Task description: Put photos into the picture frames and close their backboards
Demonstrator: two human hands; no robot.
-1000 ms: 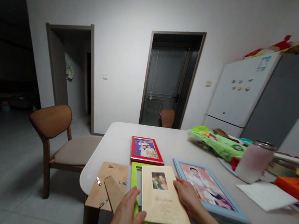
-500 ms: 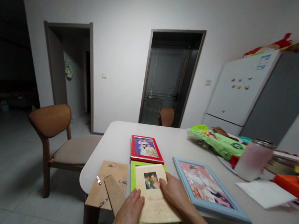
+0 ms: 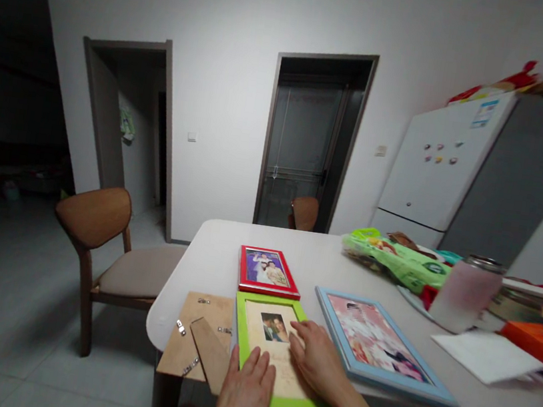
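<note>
A green photo frame (image 3: 281, 405) lies at the table's front edge, with a cream sheet (image 3: 256, 316) inside its border. A small picture of people (image 3: 275, 327) shows in the upper part of that sheet. My left hand (image 3: 248, 389) is spread flat over the frame's lower left side and the sheet. On the right side, my right hand (image 3: 318, 358) rests with its fingertips on the sheet by the small picture, fingers loosely bent and holding nothing. To the left is a brown backing board (image 3: 196, 338) with metal clips and a stand leg.
Behind the green frame lies a red photo frame (image 3: 268, 291); a light blue one (image 3: 348, 359) is at its right. Farther right are a pink bottle (image 3: 465, 295), white paper (image 3: 489, 357), a green bag (image 3: 395, 258) and an orange box (image 3: 539, 345). A chair (image 3: 96, 226) stands left.
The cream sheet, earlier lying over the green frame's border, now sits within it. My left hand has shifted right and flattened onto it; my right hand no longer grips the sheet's edge.
</note>
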